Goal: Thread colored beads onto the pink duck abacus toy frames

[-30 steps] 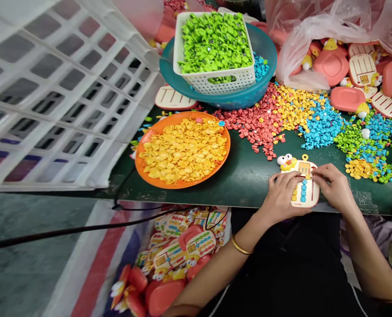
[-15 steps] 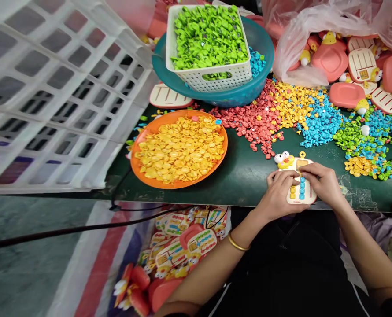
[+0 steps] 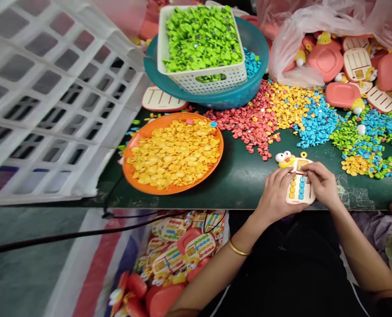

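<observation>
A cream toy board (image 3: 297, 196) with a yellow duck head (image 3: 285, 159) and a small yellow loop is held over the table's front edge. My left hand (image 3: 273, 196) is wrapped round its left side, fingers lying over the front. One column of yellow pieces (image 3: 292, 189) and one of blue pieces (image 3: 301, 189) sit in its slots. At the upper right of the board, my right hand (image 3: 324, 184) has its thumb and fingers pinched close to the top of the blue column. What is between those fingertips is hidden.
An orange tray (image 3: 129, 169) of yellow pieces stands left. Behind it, a white basket (image 3: 212, 83) of green pieces rests on a blue basin (image 3: 260, 88). Red pieces (image 3: 249, 127) and other coloured piles spread rightward. A white crate (image 3: 83, 185) stands far left; finished-looking boards (image 3: 169, 257) lie below.
My right hand has shifted slightly down and right across the board, and its fingers have drawn away from my left fingertips. The left hand still holds the board. The camera view has shifted slightly.
</observation>
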The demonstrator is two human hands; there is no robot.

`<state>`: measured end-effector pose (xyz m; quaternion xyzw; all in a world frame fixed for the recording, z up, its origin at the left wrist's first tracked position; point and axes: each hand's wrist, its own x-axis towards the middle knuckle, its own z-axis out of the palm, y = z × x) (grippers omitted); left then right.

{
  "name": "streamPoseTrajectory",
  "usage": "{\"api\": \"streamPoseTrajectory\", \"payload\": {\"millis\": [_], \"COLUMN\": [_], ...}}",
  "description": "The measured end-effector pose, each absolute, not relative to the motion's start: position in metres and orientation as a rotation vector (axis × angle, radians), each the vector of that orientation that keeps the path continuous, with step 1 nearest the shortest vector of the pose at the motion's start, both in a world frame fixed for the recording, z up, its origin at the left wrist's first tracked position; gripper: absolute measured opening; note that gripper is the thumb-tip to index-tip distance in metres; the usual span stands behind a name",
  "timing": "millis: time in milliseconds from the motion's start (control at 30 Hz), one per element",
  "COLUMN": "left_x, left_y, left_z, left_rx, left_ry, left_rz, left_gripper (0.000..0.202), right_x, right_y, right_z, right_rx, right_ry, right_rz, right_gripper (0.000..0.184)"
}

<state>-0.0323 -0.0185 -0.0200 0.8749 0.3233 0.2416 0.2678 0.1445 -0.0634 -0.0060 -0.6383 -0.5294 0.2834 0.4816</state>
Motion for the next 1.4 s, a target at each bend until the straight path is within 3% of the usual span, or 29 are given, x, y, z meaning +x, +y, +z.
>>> {"api": "streamPoseTrajectory", "payload": {"millis": [100,300,433,667,900,1067,1200,1400], "left_x": [-0.034,-0.026,-0.018,-0.022,-0.020,-0.019,-0.019,-0.017], "left_y": [-0.022,-0.010,0.000,-0.008,-0.011,-0.011,-0.010,-0.008], "left_z": [-0.019,-0.001,0.003,-0.006,-0.008,-0.009,-0.005,0.001], "left_rx": [2.376,2.504,2.541,2.471,2.422,2.429,2.432,2.495], "left_ry": [0.982,0.800,0.673,0.777,0.808,0.816,0.824,0.809], "left_rz": [0.743,0.608,0.412,0.517,0.531,0.517,0.502,0.424], "left_gripper": [0.084,0.088,0.094,0.096,0.097,0.095,0.095,0.077], "right_x": [0.167,0.254,0.261,0.239,0.190,0.166,0.170,0.213], "right_y": [-0.056,-0.015,-0.003,-0.039,-0.044,-0.043,-0.065,-0.046], "right_z": [-0.001,0.005,-0.006,0.002,0.012,0.006,0.015,0.002], "right_rx": [-1.555,-1.970,-2.001,-1.994,-1.733,-1.836,-1.754,-1.912], "right_ry": [-1.364,-1.454,-1.648,-1.452,-1.378,-1.549,-1.805,-1.467], "right_rz": [0.678,-0.045,0.001,0.043,0.689,0.369,0.424,0.251], "right_gripper": [0.022,0.029,0.023,0.024,0.021,0.025,0.027,0.021]}}
